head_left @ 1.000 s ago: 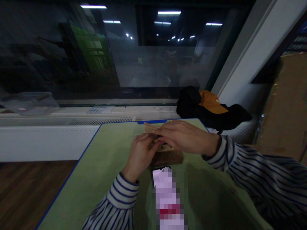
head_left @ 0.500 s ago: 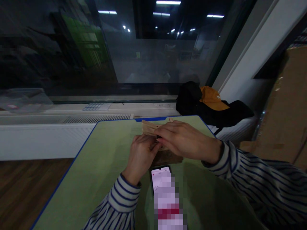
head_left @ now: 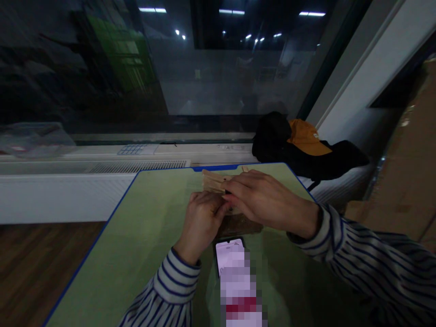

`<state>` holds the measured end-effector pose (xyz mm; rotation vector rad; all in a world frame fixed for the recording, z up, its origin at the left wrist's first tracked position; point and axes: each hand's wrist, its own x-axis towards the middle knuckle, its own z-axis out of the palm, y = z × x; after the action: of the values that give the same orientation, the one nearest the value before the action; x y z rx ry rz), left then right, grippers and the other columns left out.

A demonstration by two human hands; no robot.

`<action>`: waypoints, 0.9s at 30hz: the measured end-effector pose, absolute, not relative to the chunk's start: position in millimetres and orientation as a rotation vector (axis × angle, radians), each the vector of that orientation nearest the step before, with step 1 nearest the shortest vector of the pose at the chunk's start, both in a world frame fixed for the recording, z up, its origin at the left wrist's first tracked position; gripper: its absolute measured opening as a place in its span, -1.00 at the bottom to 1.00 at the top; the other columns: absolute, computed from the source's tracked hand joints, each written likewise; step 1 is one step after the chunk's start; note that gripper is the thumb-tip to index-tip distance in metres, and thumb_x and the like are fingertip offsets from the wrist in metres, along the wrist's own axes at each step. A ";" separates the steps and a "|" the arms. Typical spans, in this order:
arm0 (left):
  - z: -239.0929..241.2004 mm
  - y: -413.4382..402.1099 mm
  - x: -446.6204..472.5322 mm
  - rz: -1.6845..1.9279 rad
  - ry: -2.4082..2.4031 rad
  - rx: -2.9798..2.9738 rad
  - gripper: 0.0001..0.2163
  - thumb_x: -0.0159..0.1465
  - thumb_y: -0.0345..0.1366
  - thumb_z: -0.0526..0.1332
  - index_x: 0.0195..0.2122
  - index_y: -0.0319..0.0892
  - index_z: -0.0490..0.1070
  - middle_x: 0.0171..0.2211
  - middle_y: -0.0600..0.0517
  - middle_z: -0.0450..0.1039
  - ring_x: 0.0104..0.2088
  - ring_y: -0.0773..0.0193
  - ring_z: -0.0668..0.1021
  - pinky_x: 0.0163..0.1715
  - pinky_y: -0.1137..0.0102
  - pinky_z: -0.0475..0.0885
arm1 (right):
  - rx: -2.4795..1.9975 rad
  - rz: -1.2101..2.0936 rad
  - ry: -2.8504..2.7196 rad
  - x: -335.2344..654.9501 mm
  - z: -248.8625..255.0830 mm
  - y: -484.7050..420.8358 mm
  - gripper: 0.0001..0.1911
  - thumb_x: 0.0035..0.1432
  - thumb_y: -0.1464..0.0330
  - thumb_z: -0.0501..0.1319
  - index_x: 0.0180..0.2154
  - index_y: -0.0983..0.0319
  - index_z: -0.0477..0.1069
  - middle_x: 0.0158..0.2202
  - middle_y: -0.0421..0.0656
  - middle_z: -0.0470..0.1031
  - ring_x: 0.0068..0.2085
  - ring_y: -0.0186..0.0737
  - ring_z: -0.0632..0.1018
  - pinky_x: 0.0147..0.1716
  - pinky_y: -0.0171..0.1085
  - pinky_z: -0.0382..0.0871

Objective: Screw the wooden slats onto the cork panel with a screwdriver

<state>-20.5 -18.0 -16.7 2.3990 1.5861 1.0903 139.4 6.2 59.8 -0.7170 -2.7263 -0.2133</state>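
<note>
Pale wooden pieces [head_left: 211, 180] with small dark holes lie near the table's far edge, partly covered by my hands. My left hand [head_left: 204, 218] is closed, thumb and fingers pinched at the near side of the wood. From the right, my right hand [head_left: 262, 195] reaches over the wood with its fingers bent down and pressed together, its fingertips meeting those of my left hand. Something small and dark shows between the fingertips, too hidden to name. Just below the hands lies a dark brown slab [head_left: 243, 225]. A phone [head_left: 230, 259] with a lit, partly blurred screen lies nearer to me.
The green table [head_left: 146, 236] has a blue edge. Behind it are a radiator [head_left: 61, 195] and a windowsill with a clear plastic box [head_left: 37, 138]. A black bag or garment [head_left: 272, 136] and an orange cap [head_left: 308, 136] lie at back right, beside cardboard [head_left: 405, 168].
The view has shifted slightly. Both hands keep nearly the same pose at the wood, with only a small movement of the fingertips visible.
</note>
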 end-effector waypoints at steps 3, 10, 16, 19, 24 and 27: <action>-15.5 -21.1 -18.5 1.117 1.651 2.411 -0.86 0.22 -0.31 0.18 -0.48 -0.16 0.44 -0.49 0.03 0.50 -0.37 0.17 0.49 -0.33 0.27 0.25 | -0.700 -0.233 -2.728 139.1 59.9 5.4 -0.78 0.23 0.42 0.07 -0.11 0.37 0.35 -0.19 -0.01 0.50 -0.18 -0.12 0.49 -0.13 -0.16 0.33; -18.5 -27.6 -16.2 1.244 1.753 2.356 -0.78 0.18 -0.31 0.21 -0.61 -0.18 0.35 -0.60 0.04 0.43 -0.45 0.20 0.46 -0.36 0.29 0.26 | -0.684 -0.265 -2.730 135.0 58.7 2.1 -0.85 0.21 0.42 0.09 -0.20 0.33 0.37 -0.22 -0.02 0.49 -0.17 -0.11 0.48 -0.10 -0.10 0.31; -24.3 -25.5 -17.0 1.293 1.715 2.359 -0.79 0.19 -0.36 0.19 -0.60 -0.18 0.34 -0.57 0.05 0.44 -0.43 0.22 0.47 -0.34 0.29 0.26 | -0.620 -0.032 -2.652 138.5 53.0 4.9 -0.77 0.21 0.46 0.08 -0.09 0.37 0.32 -0.10 0.00 0.47 -0.04 -0.19 0.43 -0.03 -0.20 0.29; -23.3 -25.2 -16.2 1.307 1.675 2.376 -0.82 0.20 -0.36 0.18 -0.56 -0.18 0.38 -0.55 0.05 0.46 -0.42 0.21 0.47 -0.34 0.28 0.26 | -0.582 0.020 -2.622 142.0 50.6 6.0 -0.72 0.19 0.49 0.10 -0.03 0.36 0.31 -0.04 -0.02 0.45 0.01 -0.22 0.40 0.05 -0.20 0.22; -22.1 -25.4 -15.6 1.271 1.635 2.367 -0.83 0.21 -0.35 0.18 -0.53 -0.19 0.40 -0.52 0.03 0.47 -0.39 0.21 0.46 -0.31 0.26 0.25 | -0.616 -0.070 -2.586 142.6 46.7 6.3 -0.73 0.18 0.48 0.12 -0.05 0.34 0.34 -0.04 -0.02 0.47 -0.03 -0.20 0.44 0.05 -0.16 0.24; -22.5 -25.8 -17.6 1.236 1.610 2.338 -0.85 0.22 -0.37 0.17 -0.49 -0.18 0.42 -0.50 0.04 0.48 -0.37 0.21 0.46 -0.29 0.26 0.24 | -0.624 -0.120 -2.562 138.9 43.7 5.6 -0.73 0.18 0.47 0.13 -0.06 0.37 0.34 -0.07 0.00 0.48 -0.05 -0.15 0.45 0.00 -0.13 0.28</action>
<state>-17.6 -25.8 -22.5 2.3381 1.6101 1.2356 138.9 5.6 43.7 -0.6240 -2.5620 -0.1198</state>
